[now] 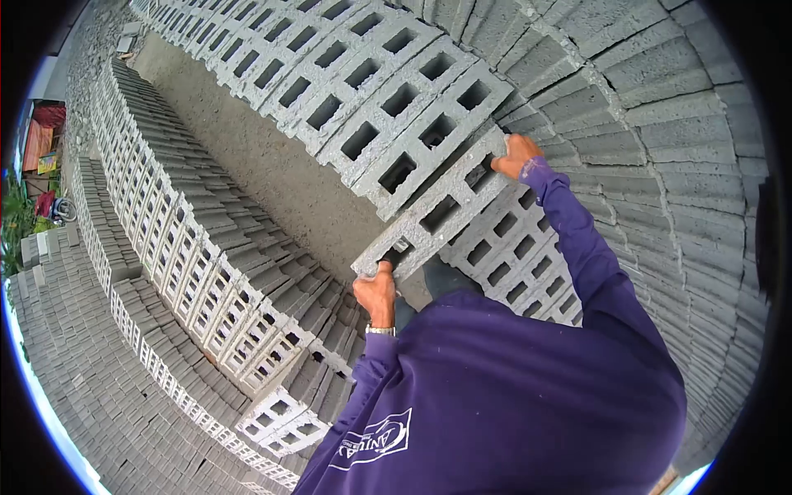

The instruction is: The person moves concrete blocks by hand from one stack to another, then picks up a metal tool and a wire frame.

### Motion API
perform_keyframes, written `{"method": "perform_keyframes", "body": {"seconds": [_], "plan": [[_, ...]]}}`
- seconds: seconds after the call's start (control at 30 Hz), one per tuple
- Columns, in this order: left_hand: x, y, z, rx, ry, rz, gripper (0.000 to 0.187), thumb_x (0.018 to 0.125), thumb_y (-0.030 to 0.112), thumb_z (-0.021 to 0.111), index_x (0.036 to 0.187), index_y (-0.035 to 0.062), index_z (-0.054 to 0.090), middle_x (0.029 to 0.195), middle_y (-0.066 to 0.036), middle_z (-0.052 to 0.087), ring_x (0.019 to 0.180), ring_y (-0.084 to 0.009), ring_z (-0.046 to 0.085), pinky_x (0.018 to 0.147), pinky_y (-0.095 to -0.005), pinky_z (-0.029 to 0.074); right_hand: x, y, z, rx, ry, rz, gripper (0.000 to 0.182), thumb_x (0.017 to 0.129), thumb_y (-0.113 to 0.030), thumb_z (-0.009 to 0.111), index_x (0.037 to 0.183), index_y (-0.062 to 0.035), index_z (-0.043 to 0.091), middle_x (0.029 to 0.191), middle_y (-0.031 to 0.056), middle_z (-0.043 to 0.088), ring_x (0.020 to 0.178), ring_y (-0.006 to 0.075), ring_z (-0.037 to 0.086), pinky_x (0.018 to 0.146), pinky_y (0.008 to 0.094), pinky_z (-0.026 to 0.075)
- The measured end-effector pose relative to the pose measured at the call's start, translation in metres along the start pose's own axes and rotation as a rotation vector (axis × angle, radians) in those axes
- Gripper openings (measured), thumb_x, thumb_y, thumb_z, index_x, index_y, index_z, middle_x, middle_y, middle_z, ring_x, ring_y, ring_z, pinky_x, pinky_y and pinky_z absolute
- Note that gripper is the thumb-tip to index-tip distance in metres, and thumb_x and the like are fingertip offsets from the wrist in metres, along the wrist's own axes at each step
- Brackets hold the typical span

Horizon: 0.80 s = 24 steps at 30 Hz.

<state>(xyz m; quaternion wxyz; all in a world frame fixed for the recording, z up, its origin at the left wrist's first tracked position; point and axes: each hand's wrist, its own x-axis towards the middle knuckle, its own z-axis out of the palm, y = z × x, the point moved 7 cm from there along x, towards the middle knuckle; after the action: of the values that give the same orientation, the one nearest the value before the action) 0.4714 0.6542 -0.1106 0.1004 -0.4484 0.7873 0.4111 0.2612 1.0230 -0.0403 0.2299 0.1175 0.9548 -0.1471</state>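
A grey hollow concrete block with three square holes lies across in front of me, close against the end of a row of like blocks. My left hand grips its near left end, the thumb at the edge of the end hole and the other fingers hidden. At the opposite end, my right hand is closed on the block, its fingers reaching into the far hole. A narrow dark gap runs between this block and the row. Whether its underside rests on something is hidden.
A tall wall of stacked blocks rises on the right. More stacked blocks stand beneath my right arm. A bare concrete strip runs left of the row, with further long stacks beyond it. Reddish objects and plants show far left.
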Motion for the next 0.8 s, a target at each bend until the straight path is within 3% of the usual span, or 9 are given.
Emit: {"method": "perform_keyframes", "body": {"seconds": [0.13, 0.23, 0.3, 0.37, 0.43, 0.5, 0.6, 0.7, 0.8], "plan": [[-0.007, 0.022, 0.018, 0.050, 0.009, -0.016, 0.055, 0.068, 0.041, 0.072, 0.057, -0.0113, 0.055, 0.055, -0.021, 0.058, 0.056, -0.0284, 0.060, 0.064, -0.0448, 0.048, 0.032, 0.010, -0.006, 0.001, -0.033, -0.015, 0.048, 0.070, -0.030, 0.069, 0.101, 0.0060, 0.062, 0.110, 0.0274, 0.062, 0.109, 0.0435, 0.057, 0.093, 0.0469, 0.046], [-0.017, 0.041, 0.014, 0.025, -0.025, -0.057, 0.053, 0.070, 0.040, 0.074, 0.054, -0.0077, 0.056, 0.053, -0.016, 0.058, 0.055, -0.0225, 0.059, 0.058, -0.0381, 0.048, 0.028, 0.004, 0.002, 0.009, -0.043, 0.029, 0.049, 0.071, -0.030, 0.069, 0.105, 0.0049, 0.062, 0.117, 0.0264, 0.060, 0.112, 0.0417, 0.056, 0.100, 0.0473, 0.041], [-0.016, 0.037, 0.021, -0.160, -0.118, -0.086, 0.045, 0.075, 0.034, 0.076, 0.064, -0.0062, 0.060, 0.059, -0.008, 0.060, 0.056, -0.0136, 0.055, 0.052, -0.0308, 0.044, 0.007, -0.014, -0.006, -0.106, 0.211, -0.094, 0.047, 0.074, -0.031, 0.068, 0.105, 0.0039, 0.063, 0.114, 0.0240, 0.062, 0.112, 0.0385, 0.057, 0.104, 0.0495, 0.034], [-0.018, 0.034, 0.021, -0.233, -0.113, -0.051, 0.042, 0.076, 0.033, 0.075, 0.069, -0.0062, 0.061, 0.063, -0.007, 0.060, 0.056, -0.0123, 0.053, 0.052, -0.0305, 0.043, -0.030, -0.035, -0.005, -0.026, 0.343, -0.241, 0.049, 0.079, -0.036, 0.067, 0.106, 0.0038, 0.064, 0.106, 0.0194, 0.065, 0.113, 0.0331, 0.054, 0.108, 0.0505, 0.024], [-0.021, 0.047, 0.020, -0.231, -0.167, -0.077, 0.035, 0.079, 0.029, 0.074, 0.078, -0.0044, 0.063, 0.074, -0.002, 0.061, 0.059, -0.0098, 0.049, 0.051, -0.0284, 0.040, -0.047, -0.049, 0.027, -0.077, 0.161, -0.314, 0.057, 0.080, -0.042, 0.066, 0.113, 0.0040, 0.063, 0.110, 0.0202, 0.064, 0.124, 0.0345, 0.045, 0.112, 0.0496, 0.020], [-0.020, 0.041, 0.033, -0.332, -0.315, -0.176, 0.030, 0.078, 0.024, 0.074, 0.078, -0.0040, 0.063, 0.072, 0.000, 0.057, 0.058, -0.0098, 0.046, 0.052, -0.0283, 0.036, -0.050, -0.056, 0.051, -0.182, 0.243, -0.343, 0.069, 0.081, -0.047, 0.065, 0.122, 0.0080, 0.057, 0.116, 0.0242, 0.062, 0.131, 0.0383, 0.039, 0.114, 0.0488, 0.017], [-0.020, 0.040, 0.044, -0.368, -0.366, -0.260, 0.023, 0.078, 0.018, 0.072, 0.077, -0.0038, 0.064, 0.070, 0.003, 0.053, 0.058, -0.0087, 0.042, 0.052, -0.0296, 0.032, -0.029, -0.056, 0.055, -0.094, 0.109, -0.320, 0.064, 0.078, -0.041, 0.070, 0.113, 0.0115, 0.058, 0.096, 0.0212, 0.066, 0.109, 0.0326, 0.054, 0.113, 0.0478, 0.021], [-0.021, 0.040, 0.046, -0.459, -0.302, -0.234, 0.017, 0.077, 0.012, 0.068, 0.070, -0.0020, 0.062, 0.065, 0.004, 0.050, 0.053, -0.0075, 0.038, 0.050, -0.0298, 0.028, -0.027, -0.055, 0.058, -0.125, 0.199, -0.401, 0.056, 0.074, -0.037, 0.073, 0.106, 0.0077, 0.065, 0.086, 0.0178, 0.069, 0.094, 0.0285, 0.059, 0.109, 0.0436, 0.026], [-0.021, 0.044, 0.043, -0.464, -0.273, -0.197, 0.017, 0.076, 0.010, 0.066, 0.065, -0.0010, 0.058, 0.063, 0.005, 0.047, 0.052, -0.0083, 0.037, 0.048, -0.0311, 0.027, -0.017, -0.051, 0.060, 0.002, 0.094, -0.378, 0.043, 0.071, -0.033, 0.074, 0.091, 0.0047, 0.069, 0.078, 0.0181, 0.068, 0.092, 0.0290, 0.061, 0.104, 0.0416, 0.032]]}}
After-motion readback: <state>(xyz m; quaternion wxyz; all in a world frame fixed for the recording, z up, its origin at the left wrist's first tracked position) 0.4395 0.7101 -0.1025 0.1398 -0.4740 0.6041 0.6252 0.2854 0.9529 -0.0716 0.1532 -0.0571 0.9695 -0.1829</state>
